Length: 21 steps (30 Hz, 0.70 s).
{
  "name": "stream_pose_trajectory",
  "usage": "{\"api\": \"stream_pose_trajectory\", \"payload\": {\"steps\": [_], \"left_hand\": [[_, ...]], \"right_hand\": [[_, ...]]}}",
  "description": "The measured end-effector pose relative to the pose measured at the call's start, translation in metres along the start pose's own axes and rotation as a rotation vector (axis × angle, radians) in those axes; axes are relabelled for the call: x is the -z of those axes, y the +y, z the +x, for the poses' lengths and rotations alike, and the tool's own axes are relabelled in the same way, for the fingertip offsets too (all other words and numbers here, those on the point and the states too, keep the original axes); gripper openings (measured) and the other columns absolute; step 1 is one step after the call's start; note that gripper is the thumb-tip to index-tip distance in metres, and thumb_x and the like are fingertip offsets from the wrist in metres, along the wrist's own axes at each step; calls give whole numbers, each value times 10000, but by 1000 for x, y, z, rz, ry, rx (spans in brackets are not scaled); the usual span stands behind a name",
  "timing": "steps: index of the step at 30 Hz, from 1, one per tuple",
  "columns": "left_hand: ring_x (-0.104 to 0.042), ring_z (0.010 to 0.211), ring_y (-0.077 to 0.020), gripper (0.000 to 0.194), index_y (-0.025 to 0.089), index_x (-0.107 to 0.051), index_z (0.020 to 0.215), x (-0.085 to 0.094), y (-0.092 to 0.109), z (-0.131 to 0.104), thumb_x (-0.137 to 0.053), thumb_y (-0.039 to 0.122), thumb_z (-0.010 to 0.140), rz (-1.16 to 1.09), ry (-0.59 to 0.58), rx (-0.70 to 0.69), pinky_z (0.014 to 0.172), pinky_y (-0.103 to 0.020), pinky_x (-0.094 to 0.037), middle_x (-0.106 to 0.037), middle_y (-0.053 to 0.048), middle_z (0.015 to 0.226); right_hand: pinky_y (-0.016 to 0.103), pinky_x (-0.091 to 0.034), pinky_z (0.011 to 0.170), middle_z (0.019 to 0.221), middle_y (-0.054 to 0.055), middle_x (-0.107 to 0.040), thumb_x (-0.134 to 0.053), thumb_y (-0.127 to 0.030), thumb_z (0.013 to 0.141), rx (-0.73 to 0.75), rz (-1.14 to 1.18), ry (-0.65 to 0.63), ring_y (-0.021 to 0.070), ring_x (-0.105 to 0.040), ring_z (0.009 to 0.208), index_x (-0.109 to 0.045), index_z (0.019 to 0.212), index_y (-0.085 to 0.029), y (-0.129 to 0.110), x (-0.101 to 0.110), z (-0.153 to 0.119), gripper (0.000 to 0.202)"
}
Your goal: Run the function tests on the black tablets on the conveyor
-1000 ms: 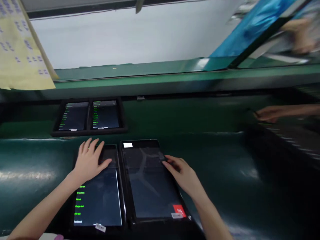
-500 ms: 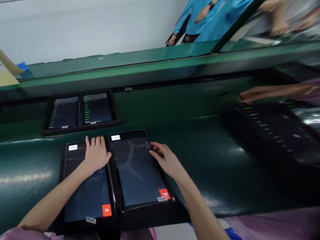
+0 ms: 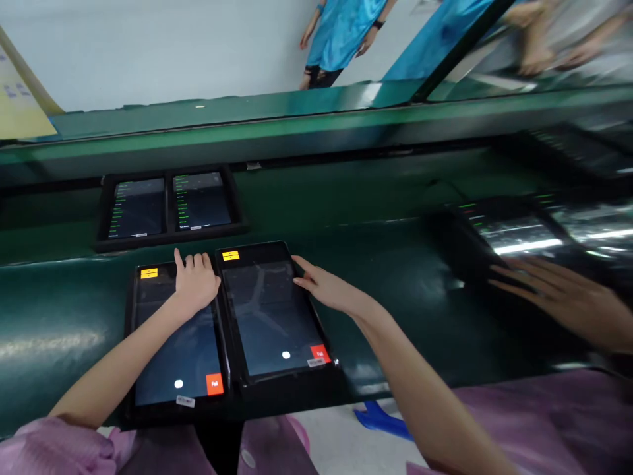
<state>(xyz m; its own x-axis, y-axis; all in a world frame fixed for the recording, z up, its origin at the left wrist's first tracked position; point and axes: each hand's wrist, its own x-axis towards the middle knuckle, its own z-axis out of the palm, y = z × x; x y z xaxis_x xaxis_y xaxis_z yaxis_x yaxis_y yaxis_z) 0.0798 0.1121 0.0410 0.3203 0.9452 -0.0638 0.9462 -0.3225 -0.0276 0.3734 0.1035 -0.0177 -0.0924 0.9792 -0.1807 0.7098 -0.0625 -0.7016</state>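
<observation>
Two black tablets lie side by side in front of me, a left tablet (image 3: 173, 356) and a right tablet (image 3: 267, 316). Each screen is dark, with a yellow box at the top, a white dot low down and a red "Fail" square in a bottom corner. My left hand (image 3: 196, 284) rests over the upper right of the left tablet, fingers spread toward its top edge and thumb at its right edge. At the right tablet's upper right edge, my right hand (image 3: 324, 285) touches with thumb and forefinger apart. Its other fingers are partly hidden.
Behind stands a black frame (image 3: 168, 232) with two screens showing green text. At right, a co-worker's hand (image 3: 568, 300) is over more dark devices (image 3: 514, 231). A green ledge (image 3: 297, 125) runs along the back; a person in blue (image 3: 341, 33) stands beyond.
The white boxes atop both tablets have turned yellow, and a white dot has appeared on each screen. My right thumb and forefinger have spread. The co-worker's hand at right has come nearer.
</observation>
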Motion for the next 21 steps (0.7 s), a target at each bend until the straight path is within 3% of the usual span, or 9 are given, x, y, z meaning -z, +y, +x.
{"api": "stream_pose_trajectory", "payload": {"steps": [2, 4, 6, 9, 12, 14, 17, 21], "left_hand": [[-474, 1218, -356, 518, -80, -417, 1330, 8, -18, -1, -268, 250, 960, -50, -34, -64, 1102, -642, -51, -548, -240, 1242], [-314, 1347, -357, 583, -38, -323, 1402, 17, -42, -14, -180, 347, 987, -98, -46, -94, 1108, -615, -91, -424, -220, 1400], [-112, 1425, -330, 669, 17, -184, 1471, 20, -68, -43, -215, 472, 981, -181, 10, -32, 1141, -559, -129, -232, -193, 1522], [-46, 1448, -240, 688, 163, -78, 1513, 9, -89, -107, -282, 528, 966, -529, 165, 173, 1180, -488, -118, -130, -86, 1570], [-86, 1447, -226, 666, 311, -64, 1510, -16, -87, -163, -341, 545, 951, -812, 165, 363, 1177, -494, -135, -113, -6, 1577], [-104, 1445, -215, 628, 366, -89, 1499, -32, -80, -183, -346, 538, 953, -934, 162, 413, 1180, -488, -118, -140, 27, 1573], [-81, 1447, -201, 618, 410, -70, 1490, -43, -71, -191, -361, 520, 956, -1020, 173, 412, 1187, -474, -71, -128, 60, 1573], [-68, 1449, -203, 612, 449, -74, 1477, -43, -64, -186, -382, 515, 952, -1085, 185, 390, 1183, -490, -48, -103, 80, 1575]], "right_hand": [[379, -520, 676, 721, 26, -615, -611, -392, 802, -9, -6, 2, 230, -610, 654, -529, 1331, -251, -4, 8, -2, 554], [380, -528, 730, 910, 69, -658, -583, -449, 827, -10, -3, 72, 232, -636, 755, -484, 1359, -246, -11, 10, -13, 578], [390, -509, 854, 1108, 101, -638, -498, -486, 884, 26, 48, 207, 238, -632, 942, -423, 1382, -229, -20, 4, -35, 566], [410, -443, 991, 1199, 91, -627, -466, -497, 922, 116, 171, 332, 242, -571, 1136, -465, 1312, -243, -32, -16, -75, 466], [417, -423, 1028, 1273, 69, -597, -440, -447, 954, 166, 186, 289, 242, -479, 1268, -534, 1201, -276, -40, -34, -103, 315], [464, -372, 1077, 1289, 51, -592, -425, -390, 967, 238, 164, 275, 236, -403, 1333, -531, 1154, -282, -44, -40, -107, 241], [552, -261, 1131, 1289, 37, -599, -396, -295, 977, 379, 90, 248, 225, -355, 1365, -499, 1107, -277, -49, -41, -97, 167], [598, -263, 1121, 1348, 27, -555, -349, -217, 973, 481, -61, 150, 224, -293, 1396, -463, 1092, -278, -57, -41, -69, 175]]}}
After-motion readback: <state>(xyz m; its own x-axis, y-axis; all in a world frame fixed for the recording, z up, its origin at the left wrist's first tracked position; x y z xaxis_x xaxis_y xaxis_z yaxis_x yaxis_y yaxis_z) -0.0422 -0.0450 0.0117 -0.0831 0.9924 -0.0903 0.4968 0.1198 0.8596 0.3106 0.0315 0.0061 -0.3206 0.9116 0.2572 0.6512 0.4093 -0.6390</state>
